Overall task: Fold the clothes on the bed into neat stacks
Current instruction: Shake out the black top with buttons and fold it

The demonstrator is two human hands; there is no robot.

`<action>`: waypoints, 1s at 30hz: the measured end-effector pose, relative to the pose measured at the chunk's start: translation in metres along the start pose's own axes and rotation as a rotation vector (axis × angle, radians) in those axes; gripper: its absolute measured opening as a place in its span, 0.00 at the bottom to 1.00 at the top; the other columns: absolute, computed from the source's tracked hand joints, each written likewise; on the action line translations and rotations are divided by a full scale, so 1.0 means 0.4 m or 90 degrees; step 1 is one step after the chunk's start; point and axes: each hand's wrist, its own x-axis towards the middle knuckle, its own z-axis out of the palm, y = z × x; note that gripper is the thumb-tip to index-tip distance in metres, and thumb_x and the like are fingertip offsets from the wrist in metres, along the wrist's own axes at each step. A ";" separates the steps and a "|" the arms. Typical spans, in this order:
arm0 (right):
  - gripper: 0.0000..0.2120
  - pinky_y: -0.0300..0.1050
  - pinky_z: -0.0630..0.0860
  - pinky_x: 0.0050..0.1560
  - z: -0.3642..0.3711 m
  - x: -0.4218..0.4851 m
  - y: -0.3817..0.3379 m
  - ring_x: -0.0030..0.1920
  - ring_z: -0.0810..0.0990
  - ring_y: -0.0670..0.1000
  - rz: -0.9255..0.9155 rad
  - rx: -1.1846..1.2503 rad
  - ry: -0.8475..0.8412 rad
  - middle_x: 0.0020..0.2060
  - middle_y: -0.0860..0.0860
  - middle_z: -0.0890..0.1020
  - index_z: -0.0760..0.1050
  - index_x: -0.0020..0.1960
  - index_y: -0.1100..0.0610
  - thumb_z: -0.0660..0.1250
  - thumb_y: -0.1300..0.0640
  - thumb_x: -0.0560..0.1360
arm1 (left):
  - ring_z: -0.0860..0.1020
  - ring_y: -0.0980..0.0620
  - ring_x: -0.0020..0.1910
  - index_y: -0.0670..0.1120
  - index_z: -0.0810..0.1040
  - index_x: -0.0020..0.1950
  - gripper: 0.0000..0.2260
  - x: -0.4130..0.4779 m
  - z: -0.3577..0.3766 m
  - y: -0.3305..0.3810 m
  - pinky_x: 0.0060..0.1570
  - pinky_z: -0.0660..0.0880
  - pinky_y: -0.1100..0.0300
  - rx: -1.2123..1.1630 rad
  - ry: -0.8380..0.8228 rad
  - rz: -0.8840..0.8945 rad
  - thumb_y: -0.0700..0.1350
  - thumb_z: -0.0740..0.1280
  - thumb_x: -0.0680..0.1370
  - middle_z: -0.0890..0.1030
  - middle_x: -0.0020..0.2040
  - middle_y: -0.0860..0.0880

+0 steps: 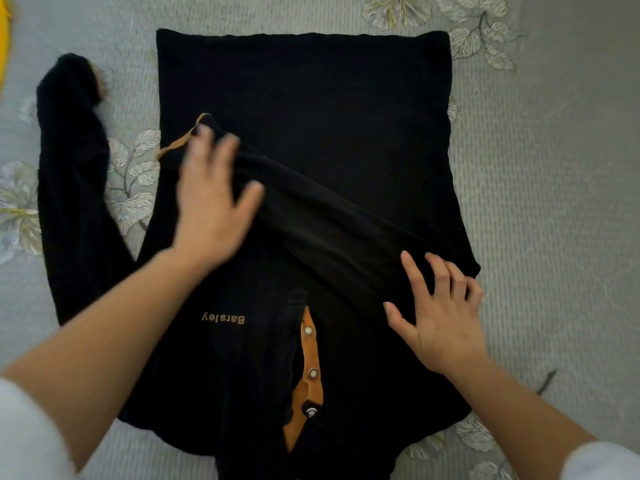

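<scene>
A: Where is the garment?

B: Black long-sleeved shirt [346,98], flat on the bed [554,168], front up. Collar end nearest the person, hem at the far side. Tan button placket [308,362] open down the chest; tan lettering [223,319] beside it.

A: And the sleeves?

B: One sleeve [329,216] lies folded diagonally across the body of the shirt, its tan-edged cuff [183,136] near the shirt's left edge. The other sleeve [69,168] lies out on the bedspread to the left, bent, beside the shirt's body.

A: Left hand?

B: Left hand [211,206] lies palm down on the cuff end of the folded sleeve. Its fingers [225,147] are apart and fairly straight, gripping nothing. The hand is blurred.

A: Right hand?

B: Right hand [440,323] rests on the shoulder end of the same sleeve. Fingers [414,271] are spread and slightly bent, tips on the cloth; no pinch visible.

A: Anything else?

B: Grey quilted bedspread with leaf embroidery. A yellow item [4,36] shows at the top left corner, too cropped to identify.
</scene>
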 end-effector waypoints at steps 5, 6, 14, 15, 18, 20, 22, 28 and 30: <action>0.34 0.64 0.69 0.60 -0.018 -0.009 -0.013 0.65 0.63 0.60 0.006 -0.007 -0.032 0.67 0.60 0.65 0.61 0.74 0.56 0.50 0.37 0.75 | 0.33 0.48 0.75 0.56 0.38 0.77 0.30 -0.161 0.075 0.061 0.73 0.36 0.49 0.121 -0.269 0.005 0.63 0.48 0.80 0.34 0.77 0.46; 0.34 0.64 0.68 0.60 -0.025 -0.009 -0.026 0.65 0.63 0.59 0.019 0.007 -0.028 0.67 0.61 0.66 0.61 0.74 0.57 0.51 0.39 0.74 | 0.33 0.48 0.75 0.55 0.37 0.77 0.30 -0.170 0.071 0.059 0.73 0.36 0.49 0.114 -0.252 -0.024 0.62 0.47 0.80 0.33 0.77 0.46; 0.34 0.47 0.40 0.73 -0.097 0.000 -0.267 0.77 0.44 0.45 -0.181 0.126 -0.051 0.77 0.49 0.53 0.52 0.78 0.52 0.43 0.45 0.73 | 0.38 0.46 0.77 0.53 0.49 0.78 0.27 -0.261 -0.073 -0.083 0.73 0.39 0.49 0.086 -0.103 -0.098 0.54 0.54 0.82 0.42 0.79 0.44; 0.33 0.44 0.38 0.73 -0.102 -0.002 -0.305 0.76 0.41 0.44 -0.212 0.141 -0.062 0.78 0.48 0.51 0.50 0.78 0.52 0.43 0.44 0.74 | 0.40 0.44 0.77 0.52 0.51 0.78 0.27 -0.270 -0.098 -0.114 0.73 0.40 0.48 0.068 -0.028 -0.151 0.53 0.56 0.81 0.44 0.79 0.43; 0.32 0.42 0.36 0.74 -0.092 -0.012 -0.416 0.76 0.40 0.45 -0.316 0.141 -0.081 0.78 0.49 0.50 0.48 0.78 0.52 0.45 0.43 0.76 | 0.48 0.41 0.76 0.48 0.53 0.77 0.28 -0.286 -0.161 -0.213 0.72 0.47 0.43 -0.015 0.106 -0.436 0.50 0.59 0.80 0.49 0.77 0.40; 0.32 0.44 0.37 0.75 -0.075 -0.017 -0.475 0.77 0.40 0.48 -0.355 0.120 -0.095 0.78 0.50 0.48 0.45 0.78 0.51 0.45 0.42 0.77 | 0.57 0.40 0.73 0.45 0.55 0.77 0.29 -0.283 -0.191 -0.283 0.70 0.55 0.45 -0.132 0.138 -0.616 0.51 0.61 0.80 0.54 0.75 0.40; 0.33 0.47 0.38 0.75 -0.059 -0.017 -0.518 0.77 0.39 0.50 -0.372 0.095 -0.109 0.78 0.51 0.45 0.43 0.78 0.49 0.44 0.40 0.76 | 0.66 0.42 0.67 0.43 0.58 0.75 0.29 -0.277 -0.208 -0.334 0.66 0.64 0.48 -0.284 0.163 -0.691 0.52 0.64 0.78 0.60 0.72 0.41; 0.33 0.50 0.36 0.72 -0.037 -0.009 -0.559 0.75 0.34 0.51 -0.339 0.005 -0.137 0.78 0.50 0.41 0.39 0.77 0.43 0.38 0.36 0.74 | 0.75 0.50 0.41 0.43 0.78 0.47 0.10 -0.285 -0.219 -0.410 0.42 0.73 0.56 -0.509 0.157 -0.642 0.50 0.69 0.75 0.76 0.40 0.45; 0.33 0.50 0.37 0.73 -0.043 -0.012 -0.566 0.75 0.34 0.51 -0.324 0.004 -0.142 0.78 0.50 0.42 0.39 0.77 0.42 0.37 0.36 0.73 | 0.71 0.51 0.36 0.45 0.74 0.40 0.12 -0.315 -0.240 -0.433 0.38 0.70 0.55 -0.553 0.281 -0.640 0.53 0.67 0.75 0.73 0.36 0.47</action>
